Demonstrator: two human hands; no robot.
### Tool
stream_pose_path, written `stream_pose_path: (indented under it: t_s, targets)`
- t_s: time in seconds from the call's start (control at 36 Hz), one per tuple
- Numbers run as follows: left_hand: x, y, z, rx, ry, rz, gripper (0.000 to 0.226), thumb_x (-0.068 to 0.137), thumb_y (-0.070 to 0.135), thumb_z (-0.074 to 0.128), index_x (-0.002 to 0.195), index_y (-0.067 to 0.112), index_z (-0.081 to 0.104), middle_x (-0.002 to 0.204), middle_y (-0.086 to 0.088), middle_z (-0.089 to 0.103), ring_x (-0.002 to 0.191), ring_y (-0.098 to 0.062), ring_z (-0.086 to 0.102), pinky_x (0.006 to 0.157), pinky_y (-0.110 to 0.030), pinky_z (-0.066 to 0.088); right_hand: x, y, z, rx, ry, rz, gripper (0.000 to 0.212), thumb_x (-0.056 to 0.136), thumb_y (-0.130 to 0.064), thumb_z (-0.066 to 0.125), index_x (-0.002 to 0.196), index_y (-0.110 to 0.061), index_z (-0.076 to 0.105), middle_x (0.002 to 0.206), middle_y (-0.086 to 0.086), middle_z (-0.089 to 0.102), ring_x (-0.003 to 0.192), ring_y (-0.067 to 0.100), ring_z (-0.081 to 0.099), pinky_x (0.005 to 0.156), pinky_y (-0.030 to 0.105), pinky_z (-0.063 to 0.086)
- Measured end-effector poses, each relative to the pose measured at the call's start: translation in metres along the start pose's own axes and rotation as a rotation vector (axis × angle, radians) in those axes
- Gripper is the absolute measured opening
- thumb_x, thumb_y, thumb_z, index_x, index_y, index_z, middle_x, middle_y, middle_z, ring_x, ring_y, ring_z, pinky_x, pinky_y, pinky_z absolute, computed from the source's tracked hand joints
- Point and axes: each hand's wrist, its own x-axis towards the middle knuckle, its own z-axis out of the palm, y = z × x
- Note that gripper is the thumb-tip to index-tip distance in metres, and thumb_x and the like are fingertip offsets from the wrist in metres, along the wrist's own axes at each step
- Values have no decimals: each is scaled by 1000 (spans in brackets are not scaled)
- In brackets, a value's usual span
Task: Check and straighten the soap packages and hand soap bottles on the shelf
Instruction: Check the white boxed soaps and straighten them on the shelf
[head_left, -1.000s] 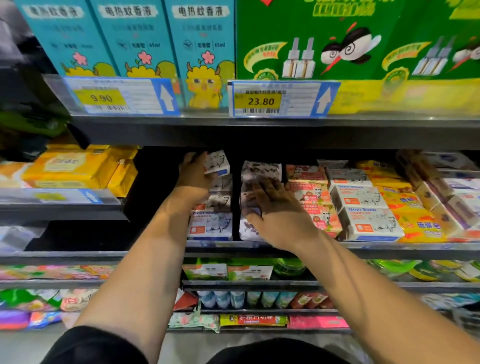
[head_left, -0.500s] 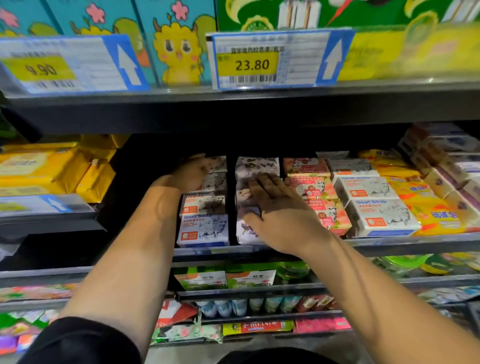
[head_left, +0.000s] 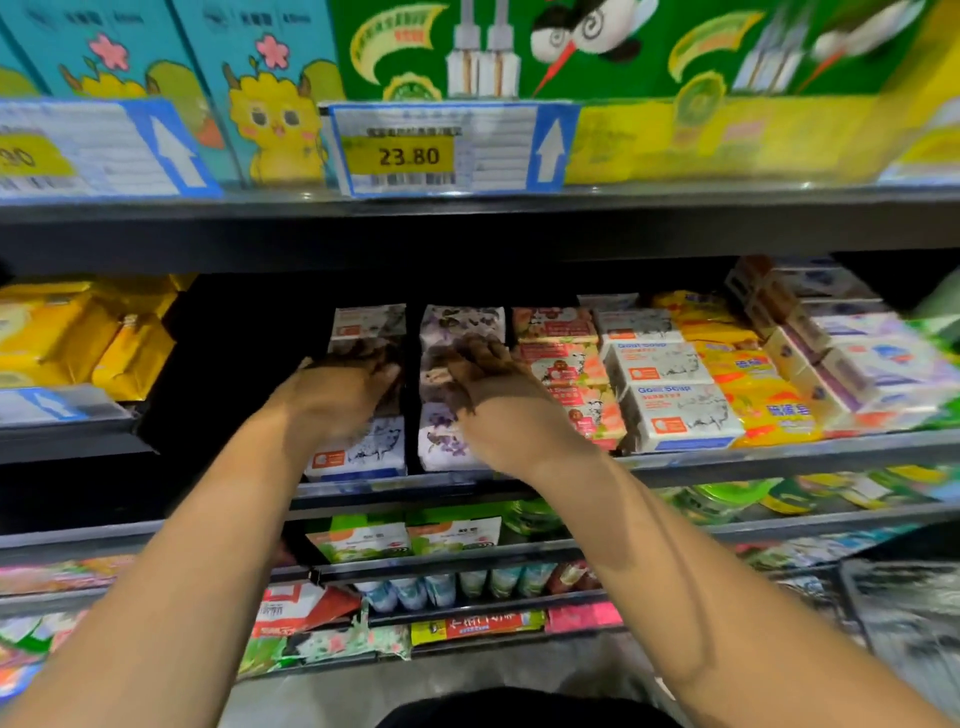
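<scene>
As soap rows (head_left: 660, 364) run front-to-back on the shelf (head_left: 753, 460), right hand (head_left: 501, 410) fingers flat on purple row (head_left: 462, 322), left hand (head_left: 337, 389) on white row (head_left: 363, 452), grip unclear

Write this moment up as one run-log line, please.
left hand: on white goat-soap column, blurred | right hand: spread flat on purple soap column | status: straightening underway

The dark shelf (head_left: 779, 456) carries soap packages (head_left: 363, 448) in rows running front to back — white boxes (head_left: 680, 421), purple-patterned packs (head_left: 460, 322), pink packs (head_left: 555, 325), yellow packs (head_left: 769, 402) — lying side by side.
</scene>
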Motion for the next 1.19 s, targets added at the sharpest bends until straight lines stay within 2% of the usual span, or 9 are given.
stream_pose_path:
  t_s: [0.17,0.25,0.33,0.53,0.69,0.78,0.92,1.11,1.19]
  targets:
    - [-20,33,-11,-7,81,21,48,102,55,32,137,29,51,142,-5,55,128,-29,52,102,-35,42,-5,39,-36,44,161,80,29,100,-23,51,123,-20,68,118,10,71,110,29,62,81,26,42]
    - [-31,63,-7,-37,229,67,40,101,47,39,134,29,52,138,-6,56,121,-32,55,93,-35,46,-9,81,-57,67,211,180,33,92,-32,49,112,-22,74,110,10,74,105,33,66,86,37,53]
    - [-35,92,9,-28,344,144,49,96,45,41,138,24,52,149,-2,47,130,-32,49,103,-38,40,-21,123,-73,-15,171,265,29,95,-31,57,113,-15,73,112,14,73,109,35,64,86,38,52]
    - [-25,157,33,22,221,116,63,97,64,30,151,32,32,163,2,22,149,-24,20,118,-46,21,-32,187,-88,-72,83,384,44,102,-39,51,111,3,65,112,27,66,108,41,58,70,34,31]
    - [-10,178,58,73,195,16,76,91,74,14,156,35,10,166,4,3,152,-23,5,120,-53,6,-11,226,-77,16,15,252,85,96,-71,19,121,-5,66,106,26,69,104,42,63,86,46,52]
    - [-10,179,58,87,219,8,74,92,74,19,156,38,9,166,7,2,152,-22,3,119,-56,2,-10,221,-81,140,22,318,47,103,-39,47,137,-8,56,118,17,67,113,34,62,92,38,49]
    - [-17,181,57,102,307,52,71,92,71,17,153,35,22,163,6,17,150,-23,12,119,-50,10,-4,234,-78,401,-28,312,43,100,-35,58,138,-16,56,124,2,65,114,20,63,70,2,42]
    - [-14,181,52,114,242,17,69,91,72,12,153,41,16,163,11,16,150,-23,10,117,-62,8,0,238,-89,472,49,283,49,76,-37,83,118,-18,66,114,-2,68,106,13,63,93,29,51]
    - [-16,181,50,135,230,16,71,90,74,8,153,43,16,163,9,18,150,-25,12,117,-62,8,4,238,-87,478,87,277,55,72,-33,88,117,-15,62,111,-1,67,106,14,63,87,24,49]
